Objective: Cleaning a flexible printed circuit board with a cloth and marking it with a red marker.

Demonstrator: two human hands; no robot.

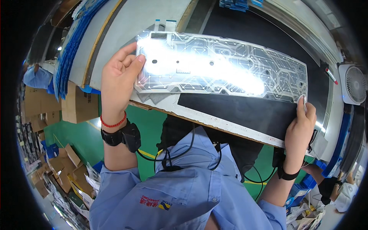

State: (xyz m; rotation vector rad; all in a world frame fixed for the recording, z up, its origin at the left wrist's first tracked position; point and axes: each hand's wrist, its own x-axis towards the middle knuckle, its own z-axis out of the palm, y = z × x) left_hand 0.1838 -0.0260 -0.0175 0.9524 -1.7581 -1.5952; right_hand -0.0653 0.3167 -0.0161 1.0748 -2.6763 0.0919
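A clear keyboard membrane sheet [237, 61] with printed silvery circuit lines is held up above the table, stretched between my two hands. Bright light glares off its middle and left side. Two short ribbon tails [170, 25] stick up from its upper left edge. My left hand [120, 74] pinches the left end, thumb on the near face. At the lower right corner, my right hand [301, 120] grips the sheet between thumb and fingers. Under the sheet a black mat [230, 115] covers much of the white table [195, 114].
A white fan [352, 84] and a red-tipped marker [331, 76] are at the right. Blue-edged sheets [73, 50] stack at the left. Cardboard boxes [80, 103] stand on the green floor [84, 136]. Another person [347, 195] is at the lower right.
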